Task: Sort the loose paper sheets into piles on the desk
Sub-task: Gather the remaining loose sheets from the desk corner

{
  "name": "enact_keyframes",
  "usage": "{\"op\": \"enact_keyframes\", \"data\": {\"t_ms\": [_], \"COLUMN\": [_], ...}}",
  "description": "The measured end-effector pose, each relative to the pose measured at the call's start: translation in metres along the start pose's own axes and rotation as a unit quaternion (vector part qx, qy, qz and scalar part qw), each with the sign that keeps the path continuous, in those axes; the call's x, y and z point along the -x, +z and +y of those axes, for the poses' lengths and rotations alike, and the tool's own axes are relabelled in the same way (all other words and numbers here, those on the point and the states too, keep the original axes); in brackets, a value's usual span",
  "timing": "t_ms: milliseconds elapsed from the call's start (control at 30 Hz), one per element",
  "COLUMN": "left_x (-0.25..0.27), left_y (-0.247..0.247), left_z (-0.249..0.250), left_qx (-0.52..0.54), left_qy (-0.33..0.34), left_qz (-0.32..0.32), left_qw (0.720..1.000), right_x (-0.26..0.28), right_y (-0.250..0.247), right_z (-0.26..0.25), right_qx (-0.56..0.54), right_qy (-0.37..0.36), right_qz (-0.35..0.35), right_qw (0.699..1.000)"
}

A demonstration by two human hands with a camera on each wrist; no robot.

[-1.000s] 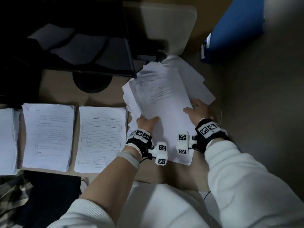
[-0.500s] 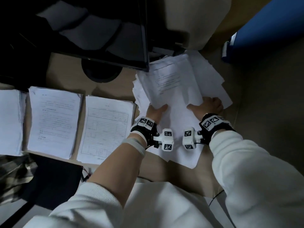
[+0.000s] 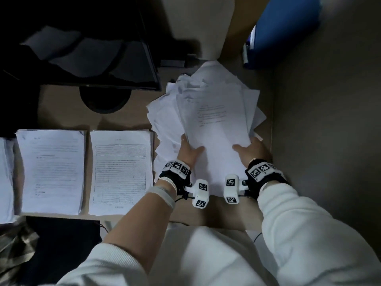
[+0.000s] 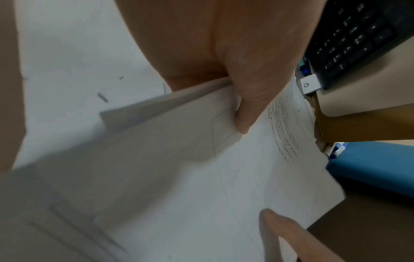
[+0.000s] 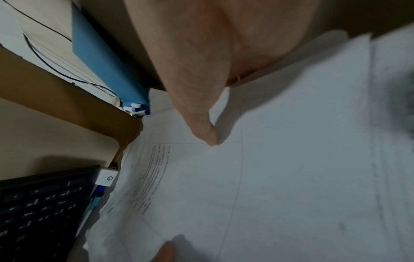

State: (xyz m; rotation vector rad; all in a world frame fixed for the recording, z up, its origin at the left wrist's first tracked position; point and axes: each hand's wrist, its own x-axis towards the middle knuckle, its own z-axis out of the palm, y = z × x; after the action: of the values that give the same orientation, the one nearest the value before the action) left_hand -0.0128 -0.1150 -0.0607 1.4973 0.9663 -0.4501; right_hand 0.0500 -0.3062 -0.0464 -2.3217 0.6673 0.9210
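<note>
From the head camera, three squared-off piles of white printed sheets already lie side by side along the tan wooden counter: one cut off at the left edge, a text-page pile beside it, and a ruled-form pile next to that. To their right sits the untidy fanned heap of loose white paper sheets, which looks thick, so by my reading the sorting is partly done with a good share left. The left hand and right hand each grip the near part of the top white sheet with a few lines of print, thumbs on top and the other fingers tucked under it (how many sheets they have hold of cannot be told). A black monitor on a round stand and a blue folder stand at the back. In the left wrist view, the left thumb presses down on the sheet's edge with paper folded beneath it, the hand clamped on the page; a black keyboard shows beyond. In the right wrist view, the right thumb lies on top of the same printed page, the fingers below hidden, again pinching it. What is left, I judge, is to carry this page to its matching pile and work through the remaining heap.
</note>
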Motion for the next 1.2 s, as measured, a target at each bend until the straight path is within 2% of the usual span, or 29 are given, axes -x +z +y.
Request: {"op": "enact_keyframes", "data": {"t_ms": [133,233,300,400,500,633,733,833,900,1000,1067,1200], "left_x": [0.011,0.017,0.022,0.026,0.024,0.011,0.0,-0.006,-0.013,-0.028,-0.033,-0.037], "left_y": [0.008,0.009,0.006,-0.002,-0.012,-0.025,-0.034,-0.041,-0.043,-0.043,-0.044,-0.031], "left_z": [0.007,0.013,0.012,0.006,-0.003,-0.016,-0.012,0.005,0.012,0.015,0.018,0.021], "left_qx": [-0.048,-0.12,-0.136,-0.074,0.02,0.043,0.107,0.156,0.158,0.173,0.189,0.179], "left_qy": [-0.019,-0.047,-0.062,-0.072,-0.112,-0.121,-0.123,-0.138,-0.167,-0.172,-0.158,-0.097], "left_qz": [-0.008,-0.05,-0.069,-0.035,0.019,0.114,0.14,0.178,0.207,0.214,0.207,0.141], "left_qw": [0.999,0.99,0.986,0.994,0.993,0.985,0.977,0.962,0.951,0.946,0.947,0.969], "right_x": [0.005,0.01,0.01,0.012,0.014,-0.002,-0.013,-0.027,-0.038,-0.054,-0.062,-0.07], "right_y": [0.004,0.004,0.003,0.001,-0.004,0.007,0.01,0.021,0.025,0.027,0.028,0.027], "right_z": [0.035,0.047,0.045,0.033,-0.001,-0.062,-0.099,-0.124,-0.129,-0.13,-0.129,-0.121], "right_qx": [0.016,-0.054,-0.092,-0.068,-0.051,0.054,0.178,0.212,0.216,0.196,0.225,0.225], "right_qy": [0.024,0.035,0.013,-0.038,-0.095,-0.161,-0.172,-0.196,-0.183,-0.133,-0.12,-0.117], "right_qz": [-0.01,-0.02,-0.018,-0.006,-0.031,-0.03,-0.026,-0.036,-0.053,-0.029,-0.005,0.033], "right_qw": [1.0,0.998,0.995,0.997,0.994,0.985,0.969,0.957,0.958,0.971,0.967,0.967]}}
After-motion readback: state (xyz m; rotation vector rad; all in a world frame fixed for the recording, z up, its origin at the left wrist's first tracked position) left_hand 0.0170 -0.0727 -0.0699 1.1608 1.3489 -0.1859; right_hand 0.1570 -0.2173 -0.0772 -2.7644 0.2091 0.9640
